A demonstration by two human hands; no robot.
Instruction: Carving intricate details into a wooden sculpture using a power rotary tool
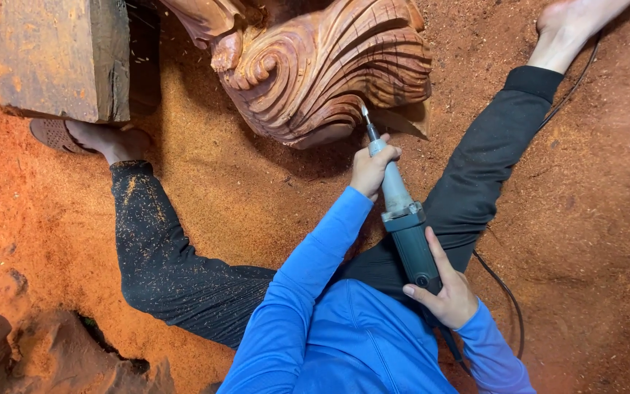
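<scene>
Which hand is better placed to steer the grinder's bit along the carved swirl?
Left. The left hand grips the die grinder at its front neck, just behind the bit beside the carved wood swirl. The right hand holds the rear body, farther from the carving.

This is a woodcarving workshop, a rough one where the work is done on the ground. The floor (592, 219) is covered all over in reddish-orange sawdust and fine wood shavings, which also speckle the seated person's black trousers (162, 255). A large reddish-brown carved wooden piece with deep swirling scrolls and flowing grooves (322, 69) stands in the dust, and a heavy squared timber block, dusted orange (52, 55), lies near it. A grey-green handheld electric die grinder with a pointed bit (402, 219) trails a black power cord (508, 299) across the floor.
</scene>
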